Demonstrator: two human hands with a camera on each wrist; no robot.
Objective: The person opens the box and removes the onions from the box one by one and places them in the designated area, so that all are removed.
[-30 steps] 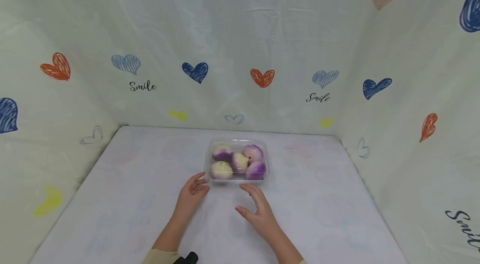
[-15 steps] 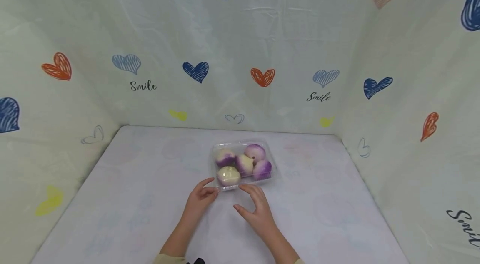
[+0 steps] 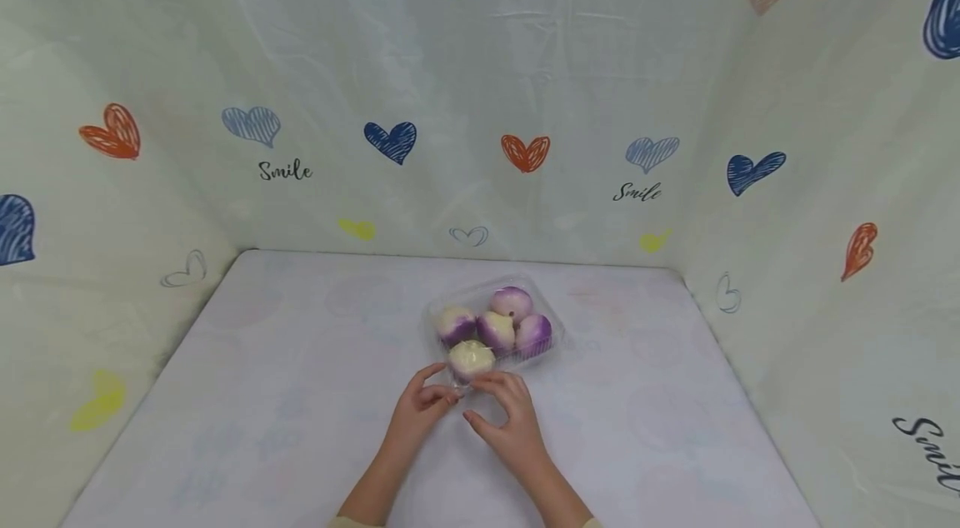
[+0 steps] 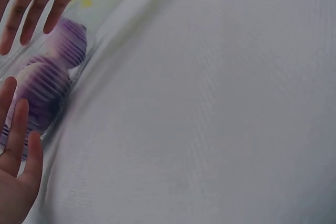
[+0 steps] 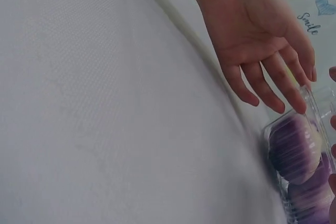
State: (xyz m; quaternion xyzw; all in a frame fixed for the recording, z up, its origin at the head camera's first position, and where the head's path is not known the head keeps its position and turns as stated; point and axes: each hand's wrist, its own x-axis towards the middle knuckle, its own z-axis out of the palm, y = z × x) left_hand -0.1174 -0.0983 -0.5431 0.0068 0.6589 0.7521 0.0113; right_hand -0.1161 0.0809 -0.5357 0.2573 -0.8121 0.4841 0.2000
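Observation:
A clear plastic clamshell box (image 3: 468, 296) sits turned at an angle on the table. It holds several purple-and-white turnips (image 3: 512, 305), seen through the ridged plastic. At its near left corner, my left hand (image 3: 417, 411) pinches the edge between thumb and fingers. The right wrist view shows this left hand (image 5: 257, 40) from the palm side, its other fingers hanging loose. My right hand (image 3: 517, 420) touches the front edge with its fingertips, thumb spread away. Parts of both hands show in the left wrist view beside the turnips (image 4: 42, 87).
A pale cloth covers the table (image 3: 300, 395). Around its back and sides hangs a light curtain (image 3: 585, 78) printed with hearts and the word Smile.
The box has turned and its near left corner has come toward me and to the right, together with my left hand. The right hand has stayed nearly in place and now touches the front edge.

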